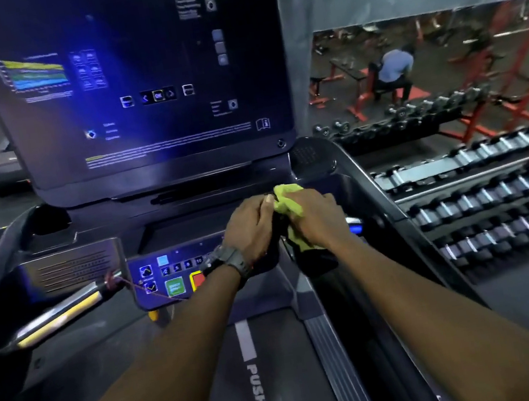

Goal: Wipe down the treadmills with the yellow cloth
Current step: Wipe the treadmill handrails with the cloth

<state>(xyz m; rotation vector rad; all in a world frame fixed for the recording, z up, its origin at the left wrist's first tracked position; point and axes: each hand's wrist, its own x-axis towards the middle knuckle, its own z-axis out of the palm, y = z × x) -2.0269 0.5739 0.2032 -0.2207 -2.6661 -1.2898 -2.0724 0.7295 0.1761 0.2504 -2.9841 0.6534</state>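
Yellow cloth (286, 204) is sitting bunched between my left hand (249, 228) and right hand (314, 216), both clamping it together just above the treadmill console (171, 274), probably regathering a fresh face for wiping.

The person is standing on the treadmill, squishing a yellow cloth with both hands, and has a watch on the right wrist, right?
Almost. The head view shows the watch on the left wrist. Both the left hand and right hand do hold the yellow cloth.
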